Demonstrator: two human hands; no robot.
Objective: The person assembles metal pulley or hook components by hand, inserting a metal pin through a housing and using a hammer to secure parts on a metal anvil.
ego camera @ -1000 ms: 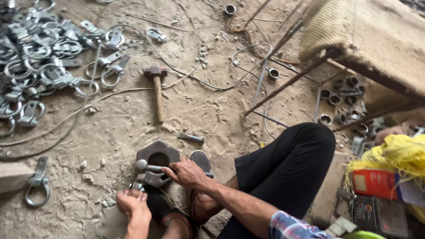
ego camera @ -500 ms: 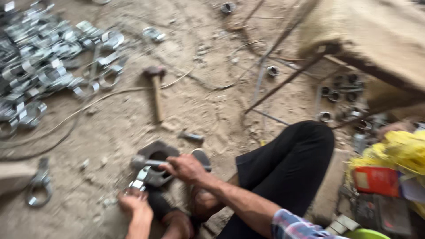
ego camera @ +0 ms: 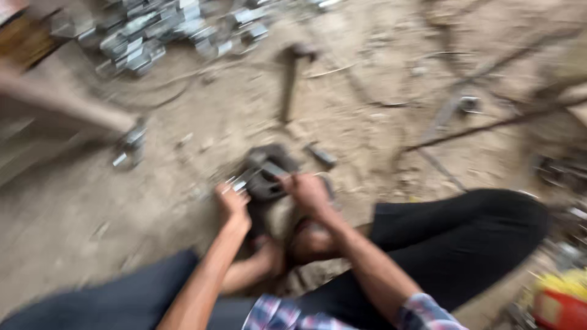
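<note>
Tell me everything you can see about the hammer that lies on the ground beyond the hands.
The hammer lies flat on the sandy ground, well beyond both hands and touched by neither. It has a dark head, which looks like metal, at the far end, and a brownish handle, probably wood, that runs back toward the person, tilted slightly left. Motion blur hides finer detail such as wear or the shape of the head. A heap of shiny metal clamps lies to its left, apart from it. A thin wire seems to pass close by the head.

Flat daylight, heavy motion blur

Soft, even light falls with barely any shadow or glare; everything smears, the heap of shiny metal clamps (ego camera: 165,30) most, and edges dissolve toward the corners.
</note>
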